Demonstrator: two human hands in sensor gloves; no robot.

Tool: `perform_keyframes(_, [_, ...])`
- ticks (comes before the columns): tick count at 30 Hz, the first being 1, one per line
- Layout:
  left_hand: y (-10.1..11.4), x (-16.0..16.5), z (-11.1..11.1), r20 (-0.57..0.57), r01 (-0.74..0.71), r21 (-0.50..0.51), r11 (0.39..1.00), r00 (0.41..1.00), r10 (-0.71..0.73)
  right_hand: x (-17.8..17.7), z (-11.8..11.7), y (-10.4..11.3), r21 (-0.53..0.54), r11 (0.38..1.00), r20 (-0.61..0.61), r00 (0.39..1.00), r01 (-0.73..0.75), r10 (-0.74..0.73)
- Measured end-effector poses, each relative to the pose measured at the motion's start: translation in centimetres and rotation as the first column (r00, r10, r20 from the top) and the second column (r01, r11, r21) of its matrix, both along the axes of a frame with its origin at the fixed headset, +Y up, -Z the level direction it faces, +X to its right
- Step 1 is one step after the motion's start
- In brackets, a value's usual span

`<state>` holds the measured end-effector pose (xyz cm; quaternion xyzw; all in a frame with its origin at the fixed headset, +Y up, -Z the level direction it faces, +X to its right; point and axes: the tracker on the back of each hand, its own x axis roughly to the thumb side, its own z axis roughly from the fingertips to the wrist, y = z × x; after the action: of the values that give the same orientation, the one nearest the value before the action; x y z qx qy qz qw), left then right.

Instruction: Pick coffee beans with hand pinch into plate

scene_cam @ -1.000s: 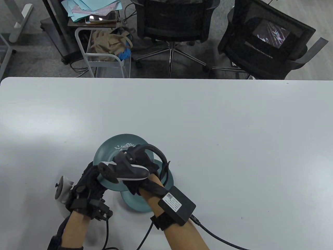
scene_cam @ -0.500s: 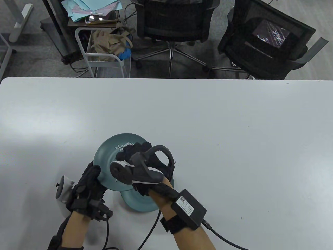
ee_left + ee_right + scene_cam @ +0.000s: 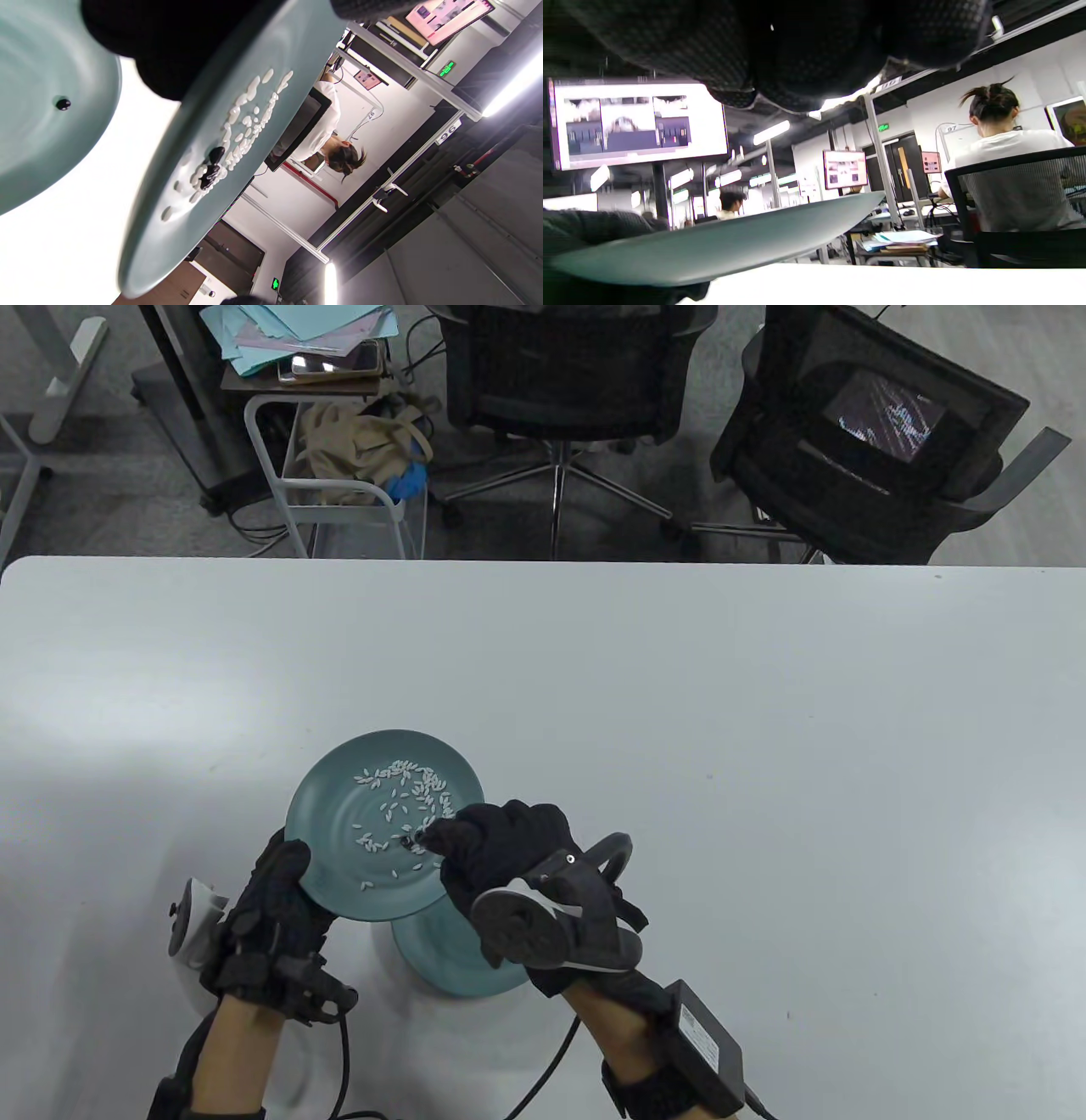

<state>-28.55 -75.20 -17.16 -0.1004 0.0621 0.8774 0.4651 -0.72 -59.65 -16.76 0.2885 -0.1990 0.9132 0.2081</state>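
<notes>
My left hand grips the near-left rim of a teal plate and holds it tilted above the table. Pale rice-like grains lie scattered on it, with two dark coffee beans among them. A second teal plate rests on the table underneath; in the left wrist view this lower plate carries one coffee bean. My right hand hovers at the raised plate's right edge with its fingertips bunched together. Whether a bean sits between them is hidden.
The white table stretches wide to the right and far side. Two black office chairs and a wire cart stand beyond its far edge. A black box and cable hang at my right wrist.
My right hand has drawn back from over the raised plate toward the near right, uncovering the grains. The left hand has shifted the plate slightly left.
</notes>
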Motion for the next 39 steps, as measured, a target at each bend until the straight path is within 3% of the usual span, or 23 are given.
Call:
perform_keyframes(9, [-0.2,-0.9,0.2,-0.039,-0.006,-0.013,1.0,0.999,0.006,2.1,0.6,-3.3,-0.103,0.993,-0.034,0.997,0.06,-0.064])
perform_keyframes(14, [-0.6,-1.1,0.2,-0.047,-0.005,-0.029,1.0,0.999,0.004,2.4,0.4,-4.1,-0.136,0.99,-0.014,0.999,0.048,-0.051])
perform_keyframes(39, [-0.4,-0.5,-0.2,-0.001,0.006,-0.033,0.999,1.0,-0.006,2.4,-1.6,-7.1,-0.273,0.926,-0.068,0.966,-0.26,0.25])
